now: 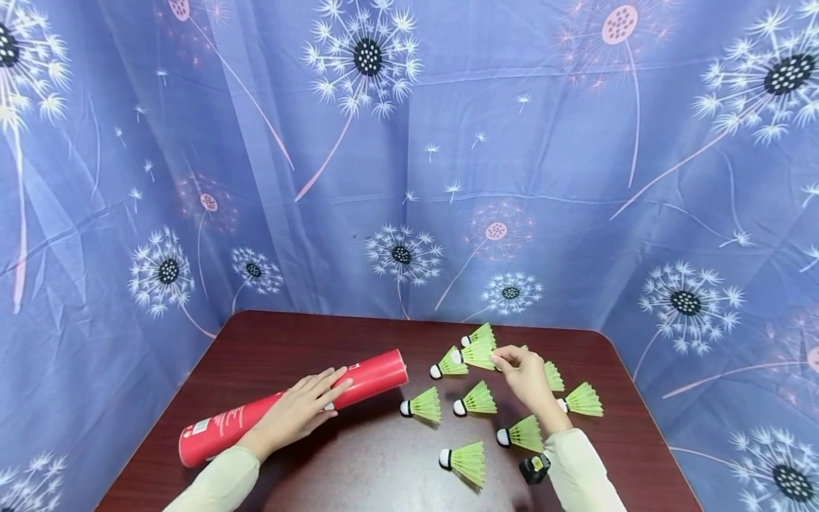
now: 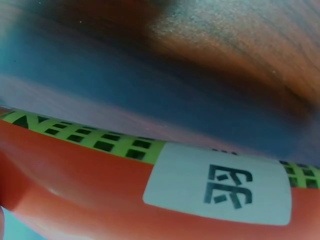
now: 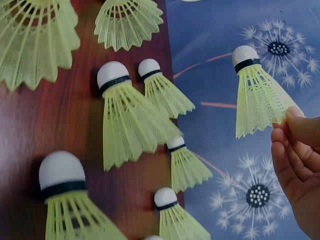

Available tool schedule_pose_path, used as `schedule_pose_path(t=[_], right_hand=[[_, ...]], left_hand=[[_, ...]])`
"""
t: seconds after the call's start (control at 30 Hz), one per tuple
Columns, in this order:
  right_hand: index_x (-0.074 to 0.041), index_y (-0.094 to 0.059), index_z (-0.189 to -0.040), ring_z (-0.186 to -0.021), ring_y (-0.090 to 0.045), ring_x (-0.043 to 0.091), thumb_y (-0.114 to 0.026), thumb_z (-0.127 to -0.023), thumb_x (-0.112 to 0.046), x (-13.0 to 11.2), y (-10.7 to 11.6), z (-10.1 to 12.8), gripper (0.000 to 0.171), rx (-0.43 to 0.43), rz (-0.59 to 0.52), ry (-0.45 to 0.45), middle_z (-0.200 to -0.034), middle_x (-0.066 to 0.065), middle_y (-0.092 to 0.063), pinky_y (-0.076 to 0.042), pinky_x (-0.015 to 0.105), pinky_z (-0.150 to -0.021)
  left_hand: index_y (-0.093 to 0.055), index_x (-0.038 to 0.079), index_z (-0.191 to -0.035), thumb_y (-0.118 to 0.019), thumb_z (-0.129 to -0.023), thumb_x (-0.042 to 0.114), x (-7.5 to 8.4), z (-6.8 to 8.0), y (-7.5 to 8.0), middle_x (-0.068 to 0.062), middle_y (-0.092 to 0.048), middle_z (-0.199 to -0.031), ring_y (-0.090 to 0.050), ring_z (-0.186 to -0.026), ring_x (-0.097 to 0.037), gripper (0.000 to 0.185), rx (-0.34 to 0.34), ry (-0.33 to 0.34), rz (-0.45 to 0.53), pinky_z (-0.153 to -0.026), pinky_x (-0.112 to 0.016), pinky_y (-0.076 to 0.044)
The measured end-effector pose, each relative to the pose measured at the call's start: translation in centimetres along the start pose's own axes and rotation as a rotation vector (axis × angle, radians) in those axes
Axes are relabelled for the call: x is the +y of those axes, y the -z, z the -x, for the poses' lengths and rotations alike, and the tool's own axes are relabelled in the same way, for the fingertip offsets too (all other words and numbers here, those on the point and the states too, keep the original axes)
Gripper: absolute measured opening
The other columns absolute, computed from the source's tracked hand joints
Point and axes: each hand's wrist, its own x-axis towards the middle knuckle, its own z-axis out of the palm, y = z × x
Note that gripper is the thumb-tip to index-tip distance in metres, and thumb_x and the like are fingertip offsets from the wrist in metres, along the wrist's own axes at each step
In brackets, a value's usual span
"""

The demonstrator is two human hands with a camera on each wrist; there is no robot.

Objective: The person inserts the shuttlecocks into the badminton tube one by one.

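Note:
Between the thumb and fingers of my right hand [image 1: 527, 377], a yellow-green shuttlecock [image 1: 475, 354] is pinched by the rim of its skirt. In the right wrist view this shuttlecock [image 3: 260, 95] appears raised, its white cork tip pointing away from the fingers. My left hand [image 1: 301, 409] rests on a long red tube [image 1: 374, 375], its fingers extended over the upper side. The tube lies slanted on the left of the table. A close view of its red surface [image 2: 90, 165] fills the lower left wrist view, with a white label [image 2: 220, 185] and a yellow-green checkered band.
Several other shuttlecocks [image 1: 422, 407] lie scattered over the right half of the dark red-brown table [image 1: 358, 473]. Two more [image 1: 466, 462] [image 1: 521, 434] lie near the front, close to the right forearm. A blue dandelion-print curtain [image 1: 409, 163] hangs behind and beside the table.

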Motion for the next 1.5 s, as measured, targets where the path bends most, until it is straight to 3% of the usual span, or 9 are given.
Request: schedule_pose_path(t=[0.3, 0.53, 0.67, 1.07, 1.2, 1.5], right_hand=[[0.0, -0.073, -0.087, -0.062, -0.063, 0.016, -0.072, -0.083, -0.003, -0.9, -2.1, -0.3, 0.005, -0.025, -0.071, -0.003, -0.071, 0.007, -0.069, -0.047, 0.023, -0.055], [-0.003, -0.074, -0.087, -0.064, -0.062, 0.021, -0.071, -0.084, -0.004, -1.1, -3.5, -0.3, 0.004, -0.074, -0.107, -0.048, -0.076, 0.014, -0.07, -0.047, 0.022, -0.057], [-0.004, -0.074, -0.087, -0.065, -0.063, 0.026, -0.072, -0.084, -0.004, -1.2, -4.2, -0.2, 0.004, -0.081, -0.102, -0.052, -0.076, 0.009, -0.071, -0.048, 0.022, -0.057], [0.0, -0.072, -0.082, -0.06, -0.06, 0.015, -0.074, -0.083, -0.008, -1.9, -5.6, 0.0, 0.008, -0.1, -0.129, -0.01, -0.073, 0.003, -0.07, -0.047, 0.021, -0.055], [0.0, -0.07, -0.079, -0.058, -0.056, 0.006, -0.074, -0.082, -0.004, -2.2, -6.2, 0.2, 0.006, -0.081, -0.138, 0.053, -0.071, 0.005, -0.069, -0.046, 0.021, -0.053], [0.0, -0.071, -0.078, -0.06, -0.064, 0.019, -0.074, -0.081, -0.004, -2.7, -7.7, 0.1, 0.005, -0.102, -0.159, 0.049, -0.071, 0.004, -0.07, -0.048, 0.021, -0.054]], left_hand=[[-0.046, 0.011, -0.144, -0.071, -0.087, 0.025, 0.1, -0.3, -0.3, -0.014, -0.041, -0.148, -0.048, -0.128, -0.036, 0.064, 0.008, -0.001, 0.017, -0.097, -0.049, -0.042], [-0.046, 0.011, -0.144, -0.064, -0.093, 0.03, 0.1, -0.6, -0.6, -0.014, -0.042, -0.147, -0.049, -0.127, -0.036, 0.057, 0.022, -0.018, 0.008, -0.097, -0.047, -0.042], [-0.044, 0.012, -0.145, -0.061, -0.095, 0.032, 0.2, -0.7, -0.6, -0.014, -0.042, -0.147, -0.049, -0.126, -0.035, 0.057, 0.018, -0.012, 0.003, -0.097, -0.048, -0.043], [-0.045, 0.011, -0.145, -0.053, -0.098, 0.035, 0.4, -0.5, -0.7, -0.015, -0.042, -0.148, -0.05, -0.126, -0.036, 0.053, 0.021, -0.018, 0.004, -0.097, -0.048, -0.044], [-0.046, 0.01, -0.143, -0.054, -0.098, 0.034, 0.5, -0.5, -0.8, -0.015, -0.044, -0.146, -0.052, -0.124, -0.036, 0.052, 0.043, -0.039, 0.005, -0.095, -0.048, -0.045], [-0.047, 0.01, -0.143, -0.062, -0.094, 0.031, 0.6, -0.6, -1.1, -0.014, -0.042, -0.147, -0.051, -0.124, -0.035, 0.056, 0.042, -0.046, -0.003, -0.095, -0.048, -0.045]])
